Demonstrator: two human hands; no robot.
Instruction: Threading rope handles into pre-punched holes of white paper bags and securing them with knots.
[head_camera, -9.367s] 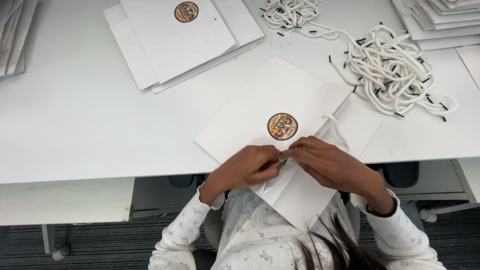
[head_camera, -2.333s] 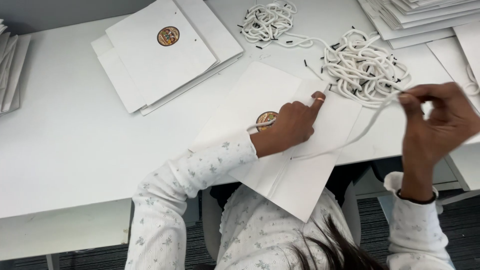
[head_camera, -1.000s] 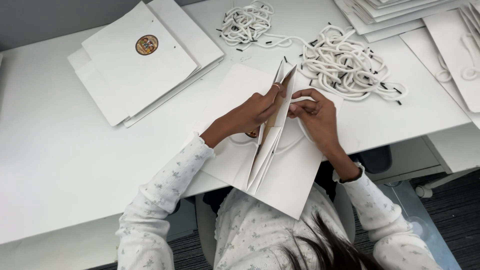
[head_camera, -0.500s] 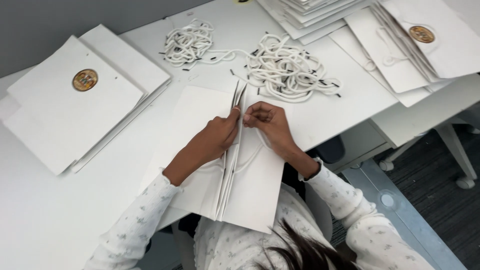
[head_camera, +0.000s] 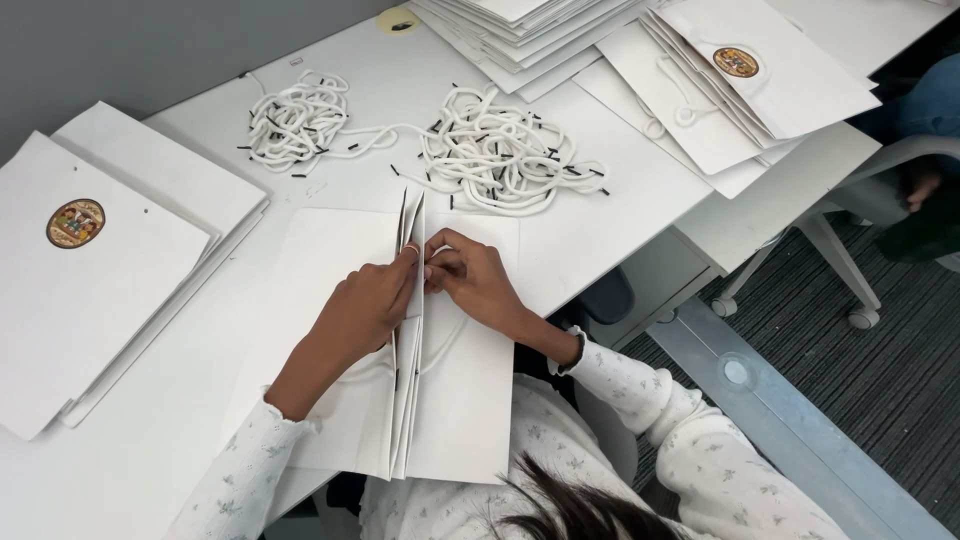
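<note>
Left hand (head_camera: 362, 305) and right hand (head_camera: 478, 283) pinch white paper bag (head_camera: 455, 400) rim, fitting cord handle (head_camera: 440, 355); unhandled bag stack (head_camera: 90, 280) left, loose cords (head_camera: 505, 155) far.

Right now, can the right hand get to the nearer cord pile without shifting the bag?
Probably yes. The right hand sits at the top edge of the white paper bag, and the nearer cord pile lies just beyond it on bare table, nothing between. It is busy pinching at the bag, though.

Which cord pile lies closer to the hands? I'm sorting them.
The larger pile, right of the smaller pile, lies just beyond the opened bag.
</note>
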